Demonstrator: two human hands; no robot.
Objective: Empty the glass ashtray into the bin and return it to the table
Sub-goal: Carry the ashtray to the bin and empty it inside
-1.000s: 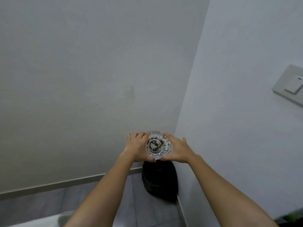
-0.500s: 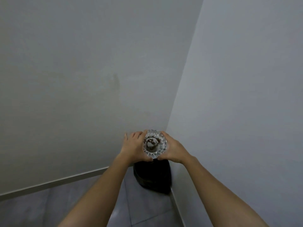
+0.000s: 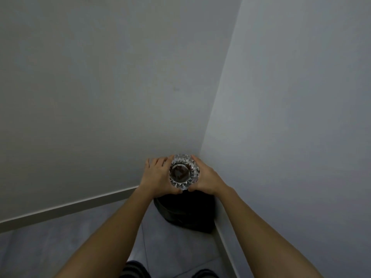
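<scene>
While two plain walls (image 3: pixel 100 77) meet in the far corner, a black bin (image 3: pixel 186 213) sits on the floor right below the hands. The left hand (image 3: pixel 156 177) and right hand (image 3: pixel 206 179) clasp the glass ashtray (image 3: pixel 183 171) from both sides above the bin — dark ash inside, so emptying and the return to the table remain.

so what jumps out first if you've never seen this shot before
The cut-glass ashtray draws the eye first, held low in the middle of the frame between the left hand and the right hand, with dark residue in its bowl. Right below it a black bin sits on the grey floor, tucked into the corner where two bare pale walls meet.
</scene>
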